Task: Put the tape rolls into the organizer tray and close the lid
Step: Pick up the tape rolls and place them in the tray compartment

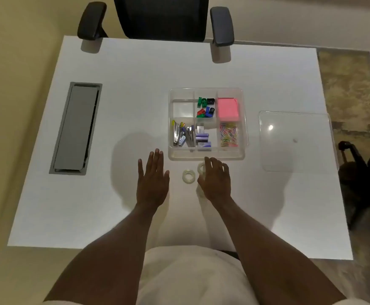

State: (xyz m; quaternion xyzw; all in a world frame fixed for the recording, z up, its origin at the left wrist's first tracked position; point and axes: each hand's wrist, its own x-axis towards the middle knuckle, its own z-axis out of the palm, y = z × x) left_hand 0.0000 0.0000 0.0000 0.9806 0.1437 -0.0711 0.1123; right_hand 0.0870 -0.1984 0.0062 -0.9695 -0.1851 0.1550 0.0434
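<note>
A clear organizer tray [245,128] sits open on the white desk, with staplers, sharpeners, pink sticky notes and paper clips in its compartments; its upper-left compartment [183,108] looks empty. Its clear lid [294,142] lies flat to the right. One clear tape roll [188,176] lies free just before the tray. A second tape roll [201,167] is partly under the fingers of my right hand [215,181], and a third tape roll [201,192] peeks out below its thumb. My left hand [152,179] hovers flat, fingers apart, left of the rolls, holding nothing.
A grey cable hatch [76,128] is set into the desk at the left. A black office chair [164,18] stands at the desk's far edge, and another dark chair base [368,172] is off the right edge. My torso is at the near edge.
</note>
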